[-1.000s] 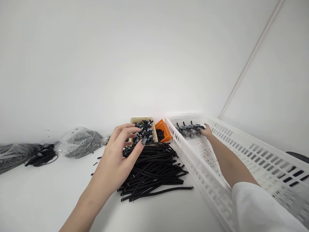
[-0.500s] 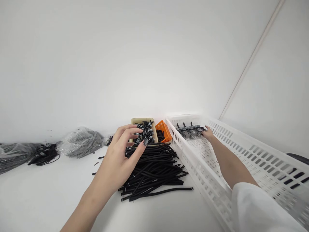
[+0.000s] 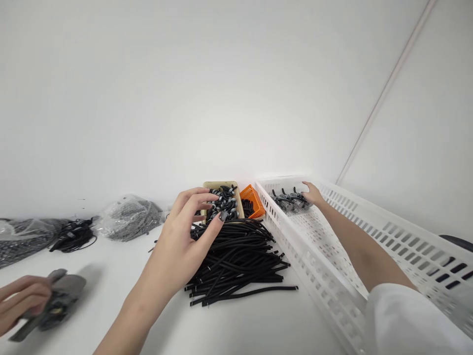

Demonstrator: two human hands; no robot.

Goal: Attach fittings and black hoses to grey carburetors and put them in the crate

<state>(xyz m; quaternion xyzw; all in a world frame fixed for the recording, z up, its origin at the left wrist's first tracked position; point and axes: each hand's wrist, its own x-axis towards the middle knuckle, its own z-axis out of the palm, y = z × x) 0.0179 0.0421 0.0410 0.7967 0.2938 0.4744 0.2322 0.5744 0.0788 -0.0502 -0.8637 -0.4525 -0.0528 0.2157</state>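
Note:
My left hand (image 3: 188, 234) hovers, fingers curved and spread with nothing between them, above a pile of black tubes (image 3: 236, 266) and in front of a beige bin (image 3: 242, 209) of small black-and-grey parts (image 3: 223, 202). Inside a long white perforated basket (image 3: 299, 241), my right hand (image 3: 313, 194) is at the right end of a row of black-and-clear parts (image 3: 290, 199). Its thumb and fingers look apart, touching or very near the last part; some fingertips are hidden.
An orange basket (image 3: 258, 203) of short black pieces stands between the bin and the white basket. Clear bags (image 3: 129, 217) and a black cord bundle (image 3: 74, 235) lie along the wall. Another person's hand (image 3: 24, 301) holds a blurred grey object (image 3: 64, 301) at lower left.
My right hand has shifted slightly left, and its thumb and fingers have parted. My left hand keeps its pose. Another person's hand with a grey object has entered from the left.

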